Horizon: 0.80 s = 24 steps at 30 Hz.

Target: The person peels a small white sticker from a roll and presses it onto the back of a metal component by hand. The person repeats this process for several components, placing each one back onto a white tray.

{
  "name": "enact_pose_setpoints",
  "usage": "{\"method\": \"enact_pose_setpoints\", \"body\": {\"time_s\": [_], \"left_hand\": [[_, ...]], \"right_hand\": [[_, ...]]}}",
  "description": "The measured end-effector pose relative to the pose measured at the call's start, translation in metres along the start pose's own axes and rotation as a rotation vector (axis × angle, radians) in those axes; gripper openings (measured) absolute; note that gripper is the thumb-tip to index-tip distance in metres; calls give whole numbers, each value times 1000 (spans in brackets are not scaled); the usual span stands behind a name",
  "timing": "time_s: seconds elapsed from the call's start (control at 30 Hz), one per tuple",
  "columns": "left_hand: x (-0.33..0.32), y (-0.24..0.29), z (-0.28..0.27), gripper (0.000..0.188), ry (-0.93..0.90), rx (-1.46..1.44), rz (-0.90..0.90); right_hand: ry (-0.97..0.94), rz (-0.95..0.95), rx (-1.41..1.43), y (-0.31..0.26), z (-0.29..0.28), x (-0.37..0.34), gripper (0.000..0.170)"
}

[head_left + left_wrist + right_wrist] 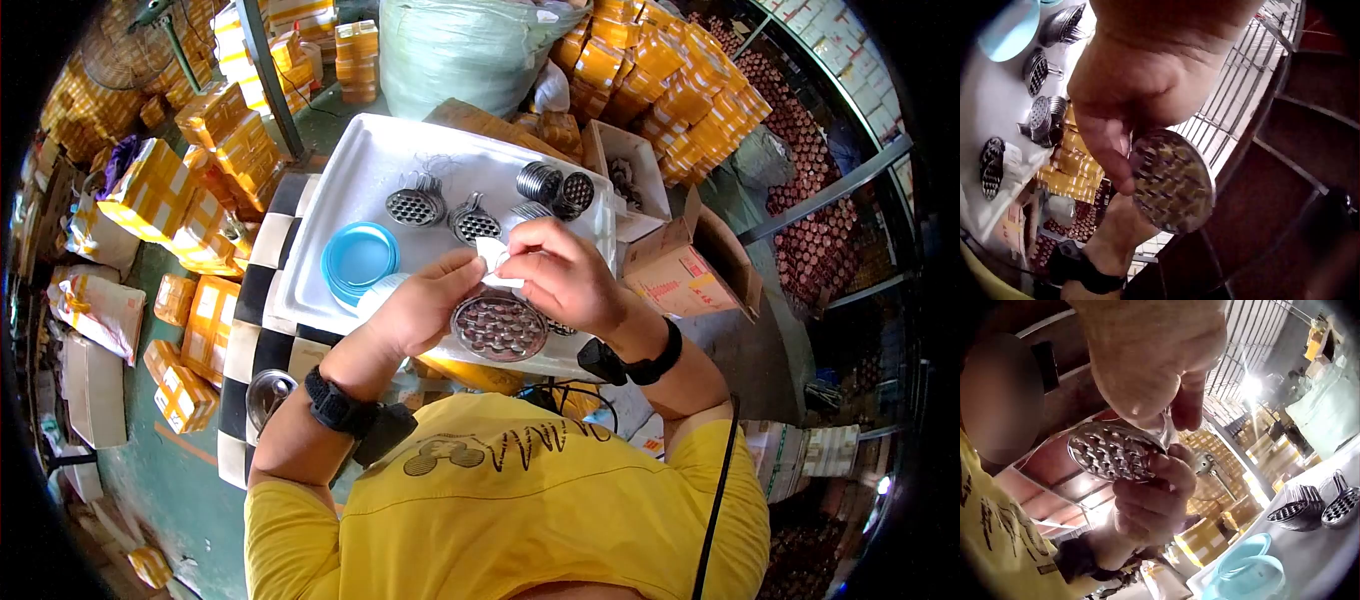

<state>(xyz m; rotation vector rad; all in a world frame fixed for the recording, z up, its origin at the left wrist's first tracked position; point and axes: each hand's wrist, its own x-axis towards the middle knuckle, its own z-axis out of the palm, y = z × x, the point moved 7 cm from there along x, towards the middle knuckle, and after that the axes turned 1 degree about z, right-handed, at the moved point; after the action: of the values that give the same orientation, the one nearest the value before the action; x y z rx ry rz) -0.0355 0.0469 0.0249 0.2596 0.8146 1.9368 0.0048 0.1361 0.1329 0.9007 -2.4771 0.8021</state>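
Yellow shirt (500, 490) fills the lower centre; both hands meet mid-frame above it.
Left hand (425, 302) fingers pinch the handle end of a perforated metal disc (500, 327), just below frame centre: probably light, stiff, rough-faced, best held by handle or rim. Right hand (565, 275) fingers pinch a white slip (491, 254), likely soft and easily creased; take its edge.

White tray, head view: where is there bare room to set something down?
The broadest bare patch is the far-left corner of the white tray, bordered by its rim, the blue dishes and the left-side graters. A narrower one lies along the far rim, between those graters and the right-side stack. It is crowded around the left hand and right hand.
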Motion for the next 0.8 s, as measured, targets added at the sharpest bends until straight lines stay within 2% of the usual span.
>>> {"method": "enact_pose_setpoints", "body": {"time_s": [0.13, 0.23, 0.33, 0.43, 0.47, 0.6, 0.7, 0.8], "left_hand": [[-2, 3, 4, 26, -45, 3, 18], [-7, 9, 10, 29, 7, -56, -15], [-13, 11, 16, 31, -88, -107, -44], [-12, 13, 13, 30, -88, 336, 62], [-10, 15, 9, 26, -22, 503, 93], [-7, 18, -2, 18, 117, 763, 171], [-6, 18, -9, 17, 166, 812, 230], [-10, 24, -10, 18, 195, 765, 228]], "right_hand": [[60, 53, 47, 0, -4, -1, 21], [72, 61, -23, -2, -5, 4, 18], [72, 90, -99, -3, -5, 10, 15], [46, 81, -148, -6, -5, 15, 13], [33, 55, -162, -8, -4, 17, 13], [-9, 64, -188, -6, 3, 20, 13], [-27, 52, -210, -6, 8, 20, 16], [22, 114, -106, -3, 9, 17, 28]]}}
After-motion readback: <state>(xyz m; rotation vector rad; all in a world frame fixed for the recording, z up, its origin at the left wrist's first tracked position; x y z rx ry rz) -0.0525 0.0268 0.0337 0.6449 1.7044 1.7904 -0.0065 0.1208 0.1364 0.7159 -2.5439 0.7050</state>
